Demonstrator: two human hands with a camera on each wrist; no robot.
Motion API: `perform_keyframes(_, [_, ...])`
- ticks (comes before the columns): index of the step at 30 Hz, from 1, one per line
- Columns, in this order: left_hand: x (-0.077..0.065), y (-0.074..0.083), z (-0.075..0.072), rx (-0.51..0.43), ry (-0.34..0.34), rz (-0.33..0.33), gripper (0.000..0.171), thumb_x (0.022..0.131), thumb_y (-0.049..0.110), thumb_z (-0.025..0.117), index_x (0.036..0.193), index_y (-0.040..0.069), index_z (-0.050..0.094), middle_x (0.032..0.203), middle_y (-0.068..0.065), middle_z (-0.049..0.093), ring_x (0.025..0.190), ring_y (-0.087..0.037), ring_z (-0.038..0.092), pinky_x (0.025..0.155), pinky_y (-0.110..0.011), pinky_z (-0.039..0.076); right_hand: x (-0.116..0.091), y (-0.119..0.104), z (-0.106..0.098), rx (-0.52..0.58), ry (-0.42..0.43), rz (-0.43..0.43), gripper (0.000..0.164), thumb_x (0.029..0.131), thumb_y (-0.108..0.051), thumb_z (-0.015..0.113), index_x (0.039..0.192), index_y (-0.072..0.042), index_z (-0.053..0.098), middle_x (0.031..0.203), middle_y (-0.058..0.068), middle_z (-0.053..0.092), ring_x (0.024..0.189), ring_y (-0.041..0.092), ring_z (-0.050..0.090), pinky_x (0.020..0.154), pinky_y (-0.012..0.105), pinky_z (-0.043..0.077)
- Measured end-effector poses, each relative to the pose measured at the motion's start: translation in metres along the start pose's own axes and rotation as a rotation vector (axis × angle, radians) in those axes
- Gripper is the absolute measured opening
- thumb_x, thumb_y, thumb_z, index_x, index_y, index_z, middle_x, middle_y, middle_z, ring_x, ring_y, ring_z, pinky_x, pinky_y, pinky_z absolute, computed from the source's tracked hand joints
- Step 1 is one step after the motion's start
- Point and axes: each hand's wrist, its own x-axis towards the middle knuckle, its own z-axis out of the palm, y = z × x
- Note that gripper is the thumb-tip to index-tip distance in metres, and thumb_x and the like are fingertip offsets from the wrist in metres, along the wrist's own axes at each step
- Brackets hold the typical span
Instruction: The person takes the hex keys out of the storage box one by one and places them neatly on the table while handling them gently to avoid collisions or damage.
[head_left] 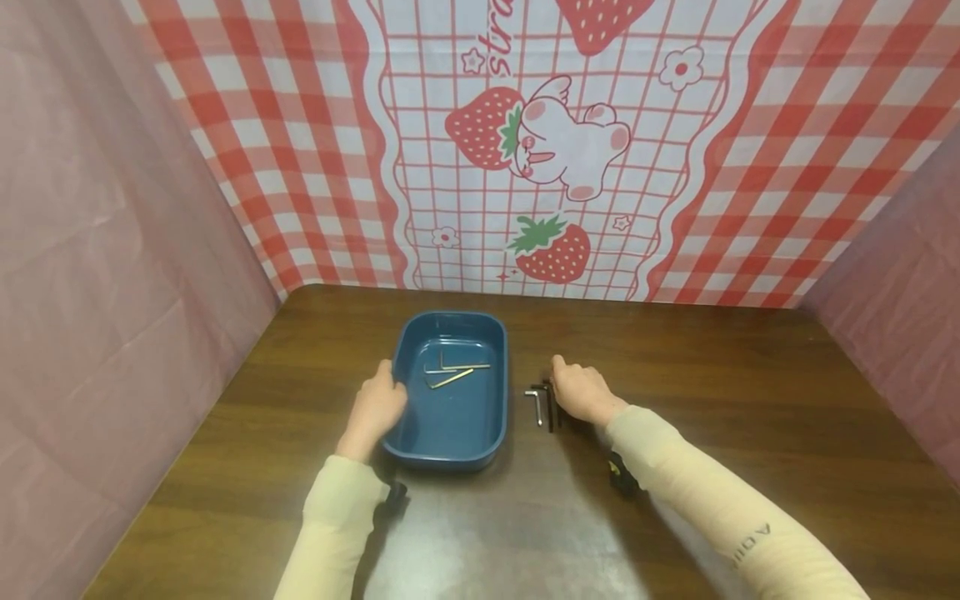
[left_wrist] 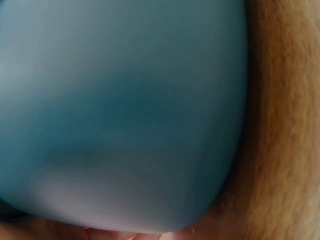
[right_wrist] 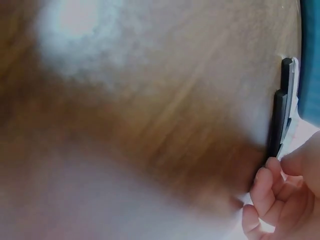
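Observation:
A blue rectangular basin [head_left: 450, 429] stands on the table, and my left hand [head_left: 372, 408] grips its left rim. Three L-shaped hex keys, one of them brass-coloured [head_left: 452, 379], lie on the basin floor. To the basin's right, a silver hex key [head_left: 538, 410] lies beside black hex keys [head_left: 551, 412]. My right hand [head_left: 581, 392] is at the bent ends of these keys. In the right wrist view, its curled fingers and thumb pinch the end of a black hex key [right_wrist: 276, 125]. Basin wall [left_wrist: 125, 110] fills most of the left wrist view.
The brown wooden table [head_left: 712, 392] reaches back to a red-and-white strawberry-print cloth [head_left: 555, 167]. Pink curtains [head_left: 127, 275] hang at both sides. Small dark devices, such as the one under the right wrist [head_left: 621, 475], are worn on the wrists.

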Motion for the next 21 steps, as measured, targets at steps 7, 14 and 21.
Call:
perform_keyframes(7, [0.001, 0.001, 0.000, -0.001, -0.006, 0.000, 0.047, 0.089, 0.015, 0.037, 0.133, -0.002, 0.033, 0.120, -0.031, 0.052, 0.101, -0.044, 0.056, 0.079, -0.053, 0.046, 0.001, 0.002, 0.001, 0.094, 0.046, 0.058, 0.012, 0.089, -0.013, 0.049, 0.086, -0.002, 0.045, 0.069, 0.013, 0.059, 0.065, 0.031, 0.062, 0.056, 0.043, 0.047])
perform_keyframes(14, [0.000, 0.001, -0.001, 0.005, -0.008, -0.004, 0.048, 0.089, 0.015, 0.038, 0.133, -0.002, 0.032, 0.120, -0.031, 0.052, 0.101, -0.045, 0.056, 0.079, -0.053, 0.045, 0.008, -0.004, -0.007, 0.154, 0.137, 0.033, 0.010, 0.087, -0.016, 0.053, 0.086, -0.006, 0.051, 0.075, 0.006, 0.057, 0.067, 0.023, 0.059, 0.058, 0.039, 0.046])
perform_keyframes(21, [-0.001, 0.000, -0.001, 0.010, -0.010, 0.002, 0.044, 0.089, 0.014, 0.038, 0.130, -0.002, 0.035, 0.117, -0.031, 0.054, 0.098, -0.045, 0.057, 0.076, -0.052, 0.046, 0.017, -0.024, -0.024, 0.135, 0.226, -0.048, 0.007, 0.086, -0.015, 0.053, 0.083, -0.009, 0.055, 0.075, 0.004, 0.056, 0.065, 0.019, 0.056, 0.057, 0.036, 0.045])
